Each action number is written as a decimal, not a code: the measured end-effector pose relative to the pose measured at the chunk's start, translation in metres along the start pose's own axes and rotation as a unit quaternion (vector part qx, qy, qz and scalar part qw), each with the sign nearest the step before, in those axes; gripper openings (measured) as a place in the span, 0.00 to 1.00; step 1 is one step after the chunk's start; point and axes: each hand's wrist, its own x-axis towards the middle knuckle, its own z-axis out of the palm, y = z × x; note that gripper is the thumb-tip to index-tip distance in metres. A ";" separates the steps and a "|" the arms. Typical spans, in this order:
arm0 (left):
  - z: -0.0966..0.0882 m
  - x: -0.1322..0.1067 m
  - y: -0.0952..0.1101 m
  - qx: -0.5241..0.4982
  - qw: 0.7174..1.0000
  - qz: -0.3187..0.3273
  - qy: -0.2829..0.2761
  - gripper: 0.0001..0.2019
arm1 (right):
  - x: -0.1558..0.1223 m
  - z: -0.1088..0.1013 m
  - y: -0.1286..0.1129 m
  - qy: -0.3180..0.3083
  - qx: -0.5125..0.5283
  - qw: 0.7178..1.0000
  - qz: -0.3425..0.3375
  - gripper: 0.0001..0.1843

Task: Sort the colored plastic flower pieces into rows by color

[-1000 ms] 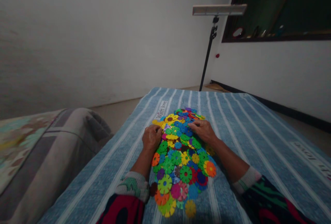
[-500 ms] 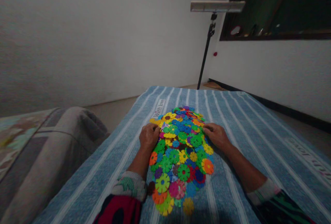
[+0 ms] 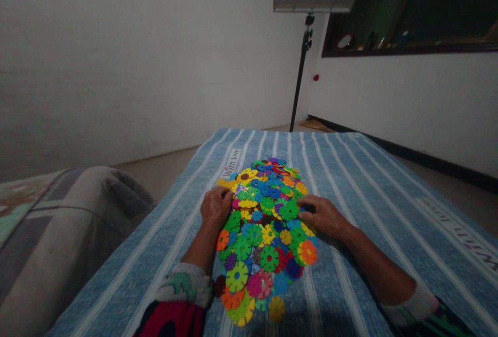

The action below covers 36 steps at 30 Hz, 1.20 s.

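Observation:
A long pile of flower-shaped plastic discs [image 3: 270, 257] in green, yellow, blue, orange, red and purple lies on the striped blue cloth [image 3: 342, 274]. At the pile's left edge is my left hand [image 3: 216, 204], its fingers curled in and pressed together beside some yellow discs [image 3: 226, 184]. Whatever those fingertips hold is hidden. My right hand [image 3: 322, 216] reaches in from the other side, with thumb and fingers apart. Its fingertips touch or nearly touch a green disc [image 3: 289, 210] at the pile's right edge.
A lamp [image 3: 313, 4] on a black stand [image 3: 299, 80] rises beyond the table's far edge. Grey fabric [image 3: 85, 223] covers something low at the left. A dark-framed window [image 3: 420, 10] is at upper right, and a pale wall [image 3: 155, 56] stands behind.
My right hand has come nearer along the pile's right edge, and its thumb and fingers have spread. My left hand stays at the left edge. The whole view has shifted slightly.

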 end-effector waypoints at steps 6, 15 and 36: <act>-0.004 -0.001 0.004 0.005 1.000 0.004 -0.002 0.17 | 0.001 -0.003 0.007 0.000 0.038 0.999 0.022 0.17; -0.007 -0.001 0.007 0.010 1.000 0.006 -0.005 0.18 | -0.003 -0.024 0.002 -0.089 -0.048 0.995 -0.014 0.24; -0.008 0.001 0.006 0.014 1.000 0.012 0.003 0.16 | 0.000 -0.014 0.001 -0.046 -0.133 0.990 -0.031 0.17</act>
